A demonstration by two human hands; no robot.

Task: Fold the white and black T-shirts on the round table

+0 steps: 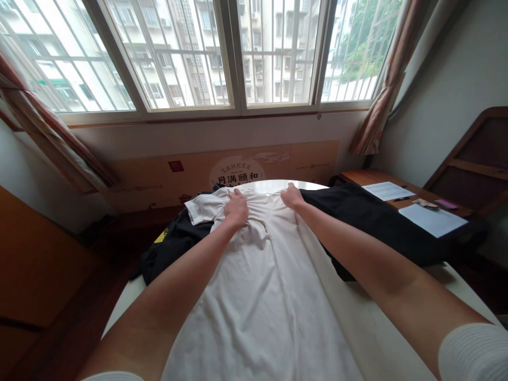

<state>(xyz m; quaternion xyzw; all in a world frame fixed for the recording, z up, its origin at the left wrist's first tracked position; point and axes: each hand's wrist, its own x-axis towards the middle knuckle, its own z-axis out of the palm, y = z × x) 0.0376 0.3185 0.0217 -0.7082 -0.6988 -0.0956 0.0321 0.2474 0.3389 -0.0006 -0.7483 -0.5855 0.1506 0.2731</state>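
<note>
White short-sleeved garment, laid lengthwise on a round white table, bunched at its far end by two bare hands.

Left hand and right hand each clamped on a fold of the white cloth, close together but not touching, creases running between them. Under and either side of the grip: a black garment, stretching right toward a wooden desk bearing paper sheets. Ahead of the grip: a printed board below a barred window. Risk: an uneven or hard pull could slip the folds from the fingers, or drag the black garment, which lies under the white cloth, toward the table edge.
</note>
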